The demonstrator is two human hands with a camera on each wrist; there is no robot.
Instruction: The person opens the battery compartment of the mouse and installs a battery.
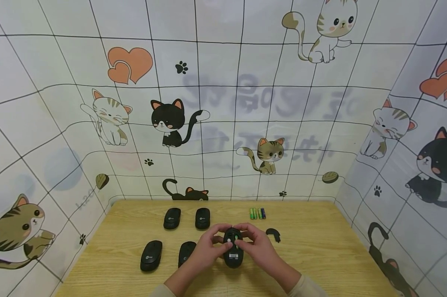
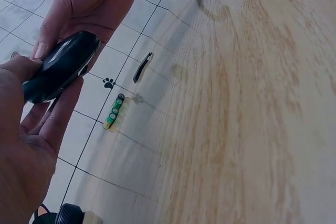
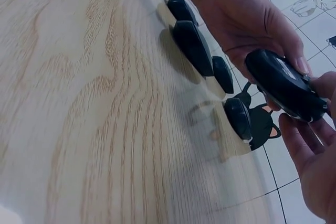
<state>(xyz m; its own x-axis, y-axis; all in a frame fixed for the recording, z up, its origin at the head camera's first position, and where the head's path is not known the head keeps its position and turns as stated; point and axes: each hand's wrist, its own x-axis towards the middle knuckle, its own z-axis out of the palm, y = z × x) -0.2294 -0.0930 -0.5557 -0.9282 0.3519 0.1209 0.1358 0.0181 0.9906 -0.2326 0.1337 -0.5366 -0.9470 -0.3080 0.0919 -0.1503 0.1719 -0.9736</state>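
Observation:
Both hands hold a black computer mouse above the table, its underside with a white label facing up in the head view. The left hand grips its left side, thumb on the underside. On the other side the right hand grips it, with its thumb at the uncovered battery compartment. A green battery shows in that compartment, partly hidden by the thumb. The left wrist view shows the mouse edge-on between the fingers. A curved black battery cover lies on the table right of the hands.
Several batteries stand side by side at the back of the wooden table. To the left are more black mice: two at the back, one nearer, and one partly behind the left forearm. A cat-patterned sheet surrounds the table.

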